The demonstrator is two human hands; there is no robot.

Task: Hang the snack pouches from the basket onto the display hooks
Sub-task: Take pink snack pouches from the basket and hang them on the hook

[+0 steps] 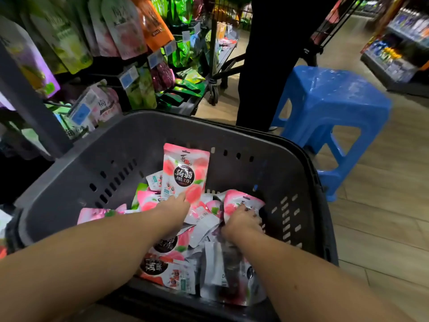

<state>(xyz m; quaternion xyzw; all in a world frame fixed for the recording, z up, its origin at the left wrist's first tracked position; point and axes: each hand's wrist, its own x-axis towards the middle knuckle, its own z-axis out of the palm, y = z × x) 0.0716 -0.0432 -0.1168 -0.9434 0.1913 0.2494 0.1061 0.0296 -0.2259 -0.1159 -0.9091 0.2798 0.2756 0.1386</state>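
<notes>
A grey plastic basket (97, 159) sits in front of me, holding several pink-and-white peach snack pouches. My left hand (173, 205) holds one pouch (185, 170) by its lower edge, upright against the far basket wall. My right hand (241, 220) is closed on the lower part of another pink pouch (241, 199) toward the right side of the basket. More pouches (171, 273) lie in a heap under my forearms. The display hooks (130, 76) with hanging pouches and blue price tags stand at the upper left.
A blue plastic stool (329, 105) stands right of the basket on the wooden floor. A person in dark trousers (262, 66) stands behind the basket beside a wheeled cart (214, 89). Store shelves (399, 49) line the far right.
</notes>
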